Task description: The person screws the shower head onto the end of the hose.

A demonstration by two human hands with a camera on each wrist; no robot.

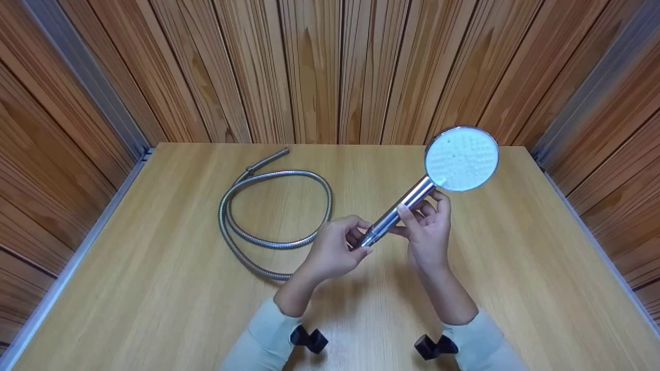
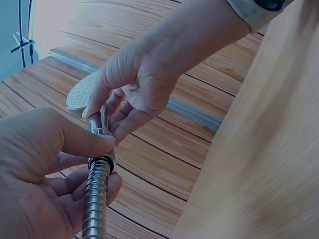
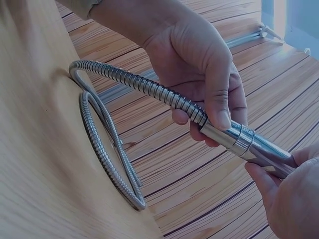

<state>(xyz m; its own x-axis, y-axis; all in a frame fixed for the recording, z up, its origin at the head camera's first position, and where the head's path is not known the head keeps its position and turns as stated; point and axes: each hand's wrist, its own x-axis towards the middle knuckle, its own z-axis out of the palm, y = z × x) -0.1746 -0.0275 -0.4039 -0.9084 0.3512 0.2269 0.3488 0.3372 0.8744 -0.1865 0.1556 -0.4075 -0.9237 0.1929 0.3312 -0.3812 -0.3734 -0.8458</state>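
A chrome shower head with a round white face is held tilted above the table, its face up at the right. My right hand grips the middle of its handle between thumb and fingers. At the handle's lower end, my left hand pinches the hose's metal end nut, which meets the handle. From that nut the ribbed metal shower hose runs down past the left palm. The rest of the hose lies coiled on the table, its free end pointing to the back.
The wooden table has wood-panel walls behind it and at both sides. Metal rails run along its side edges. A black wrist mount sits at each sleeve.
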